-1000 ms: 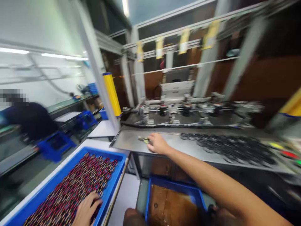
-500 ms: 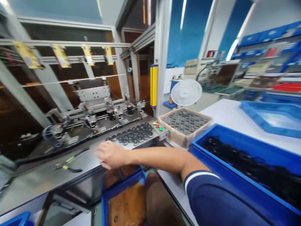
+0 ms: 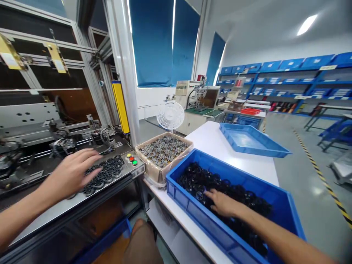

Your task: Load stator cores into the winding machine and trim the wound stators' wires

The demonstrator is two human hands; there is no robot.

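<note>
Black rings (image 3: 233,186) are heaping in the blue bin (image 3: 189,208), a smaller batch (image 3: 111,169) already lying on the bench (image 3: 59,208) left; left hand (image 3: 73,171) hovering, fingers wide; right hand (image 3: 223,204) touching rings, grip unclear.

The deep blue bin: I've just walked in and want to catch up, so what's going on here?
A person is working with both hands. The right hand is in the deep blue bin among loose black parts; whether it grips one, I can't tell. The left hand is open by the black rings on the metal ledge. A carton of grey parts stands between ledge and bin.
</note>
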